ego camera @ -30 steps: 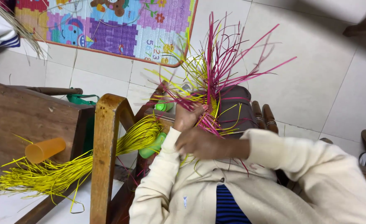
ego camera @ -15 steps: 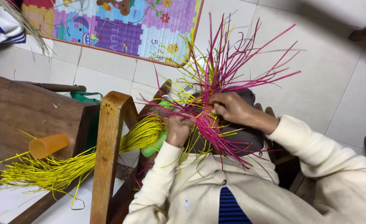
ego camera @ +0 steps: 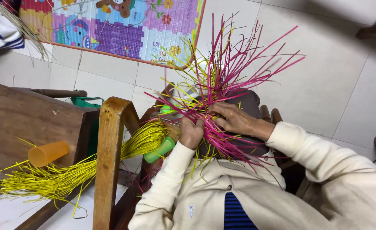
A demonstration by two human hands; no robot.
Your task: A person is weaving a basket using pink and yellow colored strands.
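We pinch pink strips (ego camera: 228,81) with our left hand (ego camera: 191,133) and right hand (ego camera: 234,120); the chair's wooden rail (ego camera: 109,157) crowds left, bare tiled floor (ego camera: 337,85) lies right.

Magenta strips (ego camera: 234,72) fan out at upper centre, mixed with thin yellow ones. A bright yellow bundle (ego camera: 68,176) lies at lower left beside an orange cup (ego camera: 48,153). The sleeves (ego camera: 315,157) are cream over a blue-and-black striped shirt (ego camera: 238,213). A multicoloured play mat (ego camera: 111,25) spans the upper left.
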